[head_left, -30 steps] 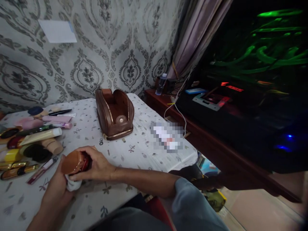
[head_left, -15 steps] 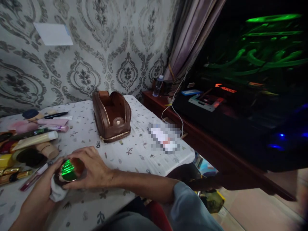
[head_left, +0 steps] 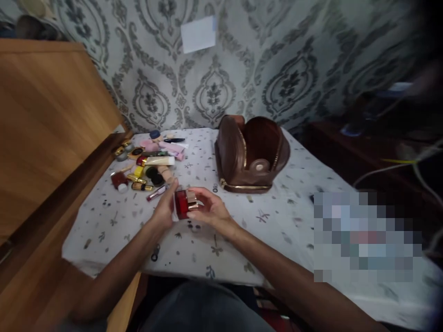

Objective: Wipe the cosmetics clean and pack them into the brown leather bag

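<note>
A red glass perfume bottle [head_left: 181,205] with a gold cap [head_left: 192,201] is held tilted on its side between my two hands over the table. My left hand [head_left: 166,208] is closed around the bottle's base, and a bit of white cloth or tissue [head_left: 175,215] shows beneath its fingers. From the other side my right hand [head_left: 212,211] pinches the gold cap, thumb below and fingers above. Just left of my hands lies a lip gloss tube [head_left: 156,193]. Beyond my right hand stands a brown cosmetic bag [head_left: 238,180], unzipped with its top gaping.
Several cosmetics lie at the left, among them a cream tube [head_left: 159,161], a black round compact [head_left: 156,177] and a red bottle [head_left: 119,179]. A wooden panel [head_left: 41,129] borders the table's left side. A blurred-out object [head_left: 367,235] lies at right; cables hang beyond.
My view has swung left, bringing the wooden panel into sight. The bottle has turned from cap-end facing me to lying sideways, and my right hand now grips its cap.
</note>
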